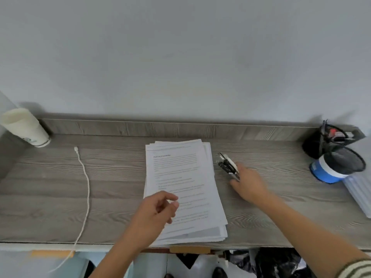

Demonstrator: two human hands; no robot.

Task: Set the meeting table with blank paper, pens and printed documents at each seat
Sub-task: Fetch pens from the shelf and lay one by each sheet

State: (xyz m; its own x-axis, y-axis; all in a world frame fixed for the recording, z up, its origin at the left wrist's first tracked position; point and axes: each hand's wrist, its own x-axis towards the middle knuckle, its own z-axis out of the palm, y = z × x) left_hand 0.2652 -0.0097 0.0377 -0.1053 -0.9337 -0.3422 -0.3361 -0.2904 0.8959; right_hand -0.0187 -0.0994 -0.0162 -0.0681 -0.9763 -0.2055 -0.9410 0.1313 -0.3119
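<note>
A stack of printed documents (180,177) lies in the middle of the grey wooden table (60,187), slightly fanned. My left hand (156,211) hovers over the stack's lower left part with fingers loosely curled, holding nothing. To the right of the stack lies a bundle of black pens (227,164). My right hand (250,183) reaches to the bundle's near end and its fingertips touch the pens; whether it grips them is hidden by the hand.
A white cup (26,127) stands at the far left by the wall. A white cable (85,189) runs across the left side. Two black mesh pen holders (329,141), a blue-and-white tub (326,171) and a clear folder (359,189) crowd the right end.
</note>
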